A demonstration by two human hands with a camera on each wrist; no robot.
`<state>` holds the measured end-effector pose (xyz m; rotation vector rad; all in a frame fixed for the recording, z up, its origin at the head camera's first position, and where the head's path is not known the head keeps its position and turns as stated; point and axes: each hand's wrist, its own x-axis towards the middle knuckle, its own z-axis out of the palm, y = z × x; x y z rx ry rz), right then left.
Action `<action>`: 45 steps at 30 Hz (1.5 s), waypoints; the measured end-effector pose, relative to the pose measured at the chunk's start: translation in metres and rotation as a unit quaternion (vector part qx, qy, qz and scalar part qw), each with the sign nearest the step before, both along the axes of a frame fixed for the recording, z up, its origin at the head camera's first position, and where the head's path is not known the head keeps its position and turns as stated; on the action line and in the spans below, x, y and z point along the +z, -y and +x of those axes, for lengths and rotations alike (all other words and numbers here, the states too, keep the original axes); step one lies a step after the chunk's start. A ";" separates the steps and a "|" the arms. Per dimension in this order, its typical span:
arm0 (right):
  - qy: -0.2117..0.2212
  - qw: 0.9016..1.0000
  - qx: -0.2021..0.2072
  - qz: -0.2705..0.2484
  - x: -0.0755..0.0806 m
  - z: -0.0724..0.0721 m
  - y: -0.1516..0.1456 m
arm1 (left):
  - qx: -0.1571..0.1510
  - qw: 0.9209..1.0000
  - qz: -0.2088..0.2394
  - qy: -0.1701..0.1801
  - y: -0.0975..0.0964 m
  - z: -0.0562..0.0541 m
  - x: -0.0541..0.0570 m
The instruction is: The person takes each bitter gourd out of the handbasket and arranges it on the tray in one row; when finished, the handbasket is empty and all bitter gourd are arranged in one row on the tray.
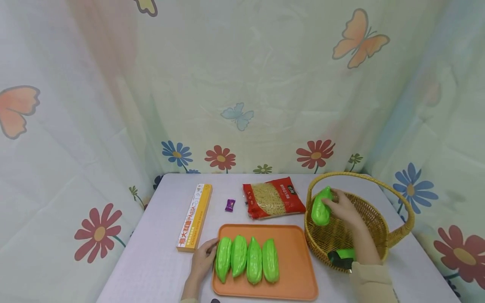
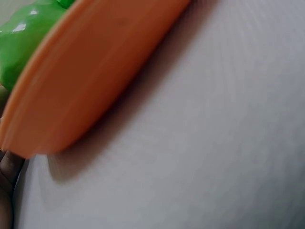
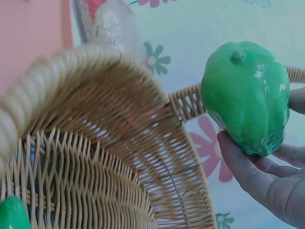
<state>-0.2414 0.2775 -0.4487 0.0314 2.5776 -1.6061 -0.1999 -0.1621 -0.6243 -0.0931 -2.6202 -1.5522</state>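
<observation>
In the head view my right hand [image 1: 344, 209] holds a shiny light-green bitter melon [image 1: 321, 207] above the left part of a wicker basket [image 1: 369, 210]. The right wrist view shows thumb and fingers around this melon [image 3: 245, 95], apart from the weave. Another green piece [image 1: 346, 253] lies in the basket, partly hidden by the wrist camera. My left hand [image 1: 202, 259] grips the left rim of an orange tray [image 1: 295, 261]; its fingers barely show in the left wrist view. Several bitter melons [image 1: 254, 261] lie side by side on the tray's left half.
Behind the tray lie a red pasta bag [image 1: 273, 198] and a small purple wrapped candy [image 1: 230, 205]. A yellow-white pasta box [image 1: 195, 217] sits to the left. The basket's tall handle [image 1: 401, 202] arches over it. A flowered curtain [image 1: 265, 84] encloses the white table [image 1: 151, 252].
</observation>
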 end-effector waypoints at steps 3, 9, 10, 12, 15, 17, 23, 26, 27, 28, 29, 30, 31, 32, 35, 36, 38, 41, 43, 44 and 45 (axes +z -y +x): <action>-0.008 1.000 -0.001 0.003 0.001 0.002 0.005 | 0.000 1.000 0.002 0.000 0.000 -0.001 -0.002; -0.015 1.000 0.002 -0.007 -0.001 0.004 0.012 | -0.004 1.000 0.008 0.009 0.001 -0.002 -0.005; -0.016 1.000 0.005 -0.012 0.000 0.005 0.013 | -0.004 1.000 0.007 0.007 0.001 -0.001 -0.005; -0.020 1.000 0.009 -0.018 0.000 0.008 0.016 | -0.003 1.000 0.007 0.002 0.001 -0.001 -0.004; -0.028 0.999 0.016 -0.024 0.003 0.012 0.020 | -0.003 1.000 0.008 -0.009 0.001 -0.001 -0.003; -0.031 0.999 0.018 -0.026 0.004 0.015 0.023 | -0.002 1.000 0.009 -0.011 0.001 -0.002 -0.003; -0.045 0.998 0.023 -0.022 0.008 0.023 0.030 | -0.002 1.000 0.008 -0.010 0.001 -0.002 -0.003; -0.053 0.998 0.026 -0.012 0.010 0.026 0.034 | -0.004 1.000 0.006 -0.004 0.001 -0.002 -0.002; -0.055 0.998 0.027 -0.010 0.011 0.027 0.035 | -0.006 1.000 0.006 -0.002 0.001 -0.002 -0.002; -0.057 0.998 0.029 -0.008 0.011 0.029 0.037 | -0.007 1.000 0.005 -0.002 0.001 -0.002 -0.002; -0.059 0.998 0.029 -0.008 0.011 0.030 0.038 | -0.007 1.000 0.005 -0.001 0.001 -0.002 -0.002; -0.059 0.998 0.030 -0.010 0.011 0.032 0.039 | -0.007 1.000 0.005 -0.002 0.001 -0.001 -0.002; -0.060 0.998 0.030 -0.011 0.011 0.033 0.040 | -0.007 1.000 0.004 -0.002 0.001 -0.001 -0.002; -0.058 0.998 0.030 -0.016 0.010 0.035 0.041 | -0.008 1.000 0.005 -0.006 0.001 -0.001 -0.002; -0.048 0.998 0.029 -0.035 0.007 0.039 0.045 | -0.005 1.000 0.001 -0.015 0.001 -0.001 -0.002; -0.043 0.998 0.029 -0.044 0.005 0.040 0.046 | -0.003 1.000 -0.001 -0.018 0.001 -0.001 -0.002; -0.034 0.997 0.030 -0.062 0.002 0.042 0.048 | 0.001 1.000 -0.004 -0.021 0.001 -0.002 -0.002; -0.025 0.996 0.032 -0.081 -0.003 0.045 0.053 | 0.007 1.000 -0.004 -0.016 0.000 -0.002 -0.001; -0.021 0.995 0.034 -0.087 -0.007 0.048 0.056 | 0.005 1.000 0.000 -0.013 0.000 -0.002 0.000; -0.020 0.995 0.035 -0.089 -0.008 0.049 0.058 | 0.004 1.000 0.000 -0.013 0.000 -0.002 0.000; -0.018 0.995 0.035 -0.092 -0.010 0.050 0.060 | 0.003 1.000 0.002 -0.011 0.000 -0.002 0.000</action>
